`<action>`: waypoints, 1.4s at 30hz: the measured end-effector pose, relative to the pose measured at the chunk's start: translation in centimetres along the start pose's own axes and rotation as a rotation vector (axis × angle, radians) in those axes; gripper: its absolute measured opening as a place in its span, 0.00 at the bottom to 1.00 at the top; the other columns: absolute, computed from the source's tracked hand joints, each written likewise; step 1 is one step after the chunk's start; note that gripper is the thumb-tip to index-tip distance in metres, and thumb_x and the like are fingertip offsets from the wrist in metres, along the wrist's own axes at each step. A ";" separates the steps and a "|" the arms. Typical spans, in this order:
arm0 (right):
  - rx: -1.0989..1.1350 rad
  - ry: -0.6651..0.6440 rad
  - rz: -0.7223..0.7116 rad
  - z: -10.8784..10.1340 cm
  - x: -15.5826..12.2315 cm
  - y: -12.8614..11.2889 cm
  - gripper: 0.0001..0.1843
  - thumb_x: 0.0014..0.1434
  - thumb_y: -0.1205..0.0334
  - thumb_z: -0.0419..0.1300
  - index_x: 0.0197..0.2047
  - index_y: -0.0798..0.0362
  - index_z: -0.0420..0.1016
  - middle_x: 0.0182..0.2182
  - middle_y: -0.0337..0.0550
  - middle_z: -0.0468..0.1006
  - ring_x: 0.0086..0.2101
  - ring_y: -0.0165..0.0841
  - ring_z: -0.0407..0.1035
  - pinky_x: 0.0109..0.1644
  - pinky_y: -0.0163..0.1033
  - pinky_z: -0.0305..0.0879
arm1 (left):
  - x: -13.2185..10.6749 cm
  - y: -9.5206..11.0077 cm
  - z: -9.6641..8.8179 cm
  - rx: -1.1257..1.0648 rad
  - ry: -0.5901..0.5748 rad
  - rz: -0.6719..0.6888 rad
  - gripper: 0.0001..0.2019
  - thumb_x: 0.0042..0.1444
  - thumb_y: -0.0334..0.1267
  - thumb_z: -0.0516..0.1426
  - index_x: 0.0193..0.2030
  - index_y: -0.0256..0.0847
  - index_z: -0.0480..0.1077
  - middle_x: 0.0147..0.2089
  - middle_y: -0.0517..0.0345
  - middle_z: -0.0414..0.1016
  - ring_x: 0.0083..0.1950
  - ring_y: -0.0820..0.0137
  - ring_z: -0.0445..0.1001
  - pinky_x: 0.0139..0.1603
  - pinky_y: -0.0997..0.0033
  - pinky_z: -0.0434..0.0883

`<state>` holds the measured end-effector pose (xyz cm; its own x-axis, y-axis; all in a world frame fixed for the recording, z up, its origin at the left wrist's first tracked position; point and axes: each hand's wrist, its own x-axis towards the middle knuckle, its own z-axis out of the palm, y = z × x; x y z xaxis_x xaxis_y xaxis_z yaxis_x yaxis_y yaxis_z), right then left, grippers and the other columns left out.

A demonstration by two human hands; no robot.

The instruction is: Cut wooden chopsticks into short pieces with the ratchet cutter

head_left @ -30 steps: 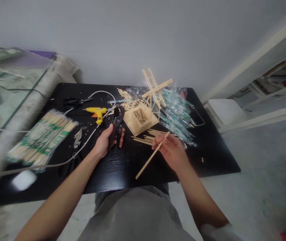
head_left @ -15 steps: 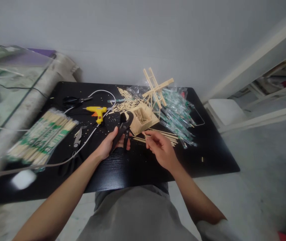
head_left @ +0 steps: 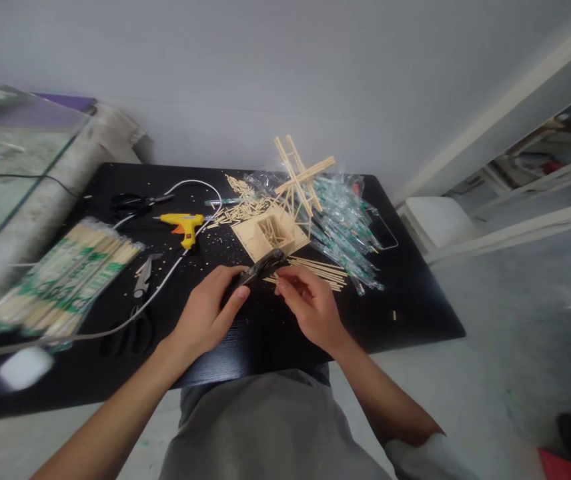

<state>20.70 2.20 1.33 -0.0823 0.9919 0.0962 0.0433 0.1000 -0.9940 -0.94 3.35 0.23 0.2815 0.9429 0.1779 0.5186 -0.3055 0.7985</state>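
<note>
My left hand point(head_left: 210, 307) is closed around black hand cutters point(head_left: 261, 267), the jaws pointing right toward my other hand. Thumb and fingers of my right hand point(head_left: 310, 300) are pinched on a thin wooden stick point(head_left: 276, 275), mostly hidden, its end close to the cutter jaws. Just behind both hands stands a windmill-like model point(head_left: 260, 233) of wooden sticks, with a square base, a small box and crossed blades point(head_left: 299, 177). Loose wooden sticks point(head_left: 323, 270) lie beside and behind my right hand.
A yellow glue gun point(head_left: 183, 225), pliers point(head_left: 143, 277), black scissors point(head_left: 133, 333) and bagged chopsticks point(head_left: 65, 280) lie left on the black table point(head_left: 390, 347). Cut stick pieces point(head_left: 243, 210) are heaped behind the model. Green-printed plastic wrappers point(head_left: 345, 233) lie right. A white cord crosses the left side.
My left hand has turned the cutters from upright to lying toward the right, bringing the jaws next to the stick in my right hand. The view has shifted slightly.
</note>
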 end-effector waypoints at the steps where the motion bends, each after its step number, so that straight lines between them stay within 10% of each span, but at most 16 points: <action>1: 0.007 0.005 0.002 0.1 -0.1 0.0 0.11 0.66 0.51 0.64 0.46 0.49 0.79 0.35 0.42 0.81 0.35 0.34 0.77 0.39 0.38 0.74 | -0.3 0.2 0.0 0.041 0.001 0.004 0.19 0.69 0.50 0.52 0.58 0.43 0.73 0.52 0.49 0.79 0.54 0.55 0.76 0.56 0.60 0.70; 42: -0.037 -0.014 0.047 -0.4 -0.7 -0.1 0.10 0.66 0.55 0.63 0.36 0.52 0.75 0.28 0.39 0.76 0.26 0.29 0.69 0.30 0.34 0.66 | -1.7 1.2 1.3 0.277 -0.109 -0.045 0.21 0.71 0.55 0.44 0.47 0.41 0.69 0.40 0.49 0.77 0.41 0.56 0.77 0.41 0.59 0.70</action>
<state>21.20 1.50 1.35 -0.0935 0.9944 0.0486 0.0841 0.0565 -0.9949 0.28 1.21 0.12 0.3305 0.9411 0.0712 0.7286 -0.3024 0.6146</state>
